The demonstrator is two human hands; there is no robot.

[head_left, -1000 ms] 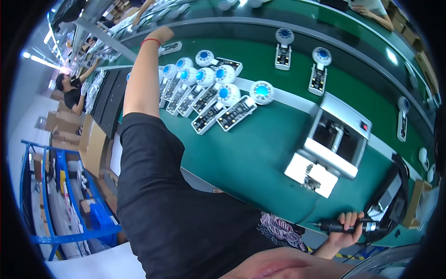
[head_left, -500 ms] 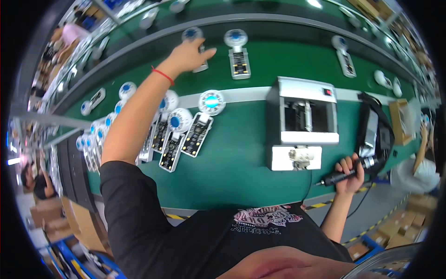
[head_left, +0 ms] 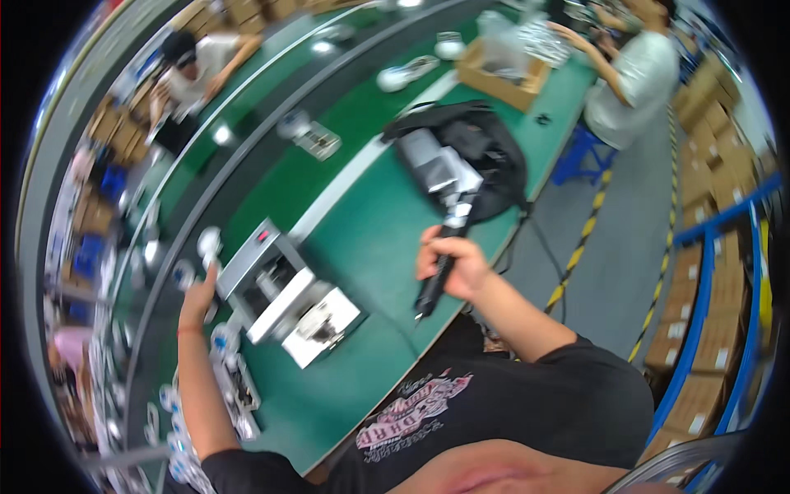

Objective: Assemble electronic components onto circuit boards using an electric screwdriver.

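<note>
My right hand (head_left: 454, 265) is closed around a black electric screwdriver (head_left: 445, 276), its bit pointing down toward the near table edge. My left hand (head_left: 197, 303) reaches out at the left, over a white handheld fan (head_left: 183, 275) with a round head. Its thumb sticks up, but the other fingers are blurred and hidden, so I cannot tell whether they grip that fan. Just beyond the thumb is another white fan (head_left: 210, 242). A grey-and-white bench machine (head_left: 276, 284) with a red switch stands right of this hand.
Several opened fans (head_left: 234, 375) lie left of the machine. Another opened fan (head_left: 317, 140) lies farther back. A black bag (head_left: 498, 165) and a cardboard box (head_left: 502, 78) sit on the green table (head_left: 370, 214). A co-worker (head_left: 634, 90) sits at the far right; another person (head_left: 197, 74) is across.
The view has swung to the right, so the machine and fans now appear farther left and tilted. My right hand still holds the screwdriver; my left hand is still by the fans.
</note>
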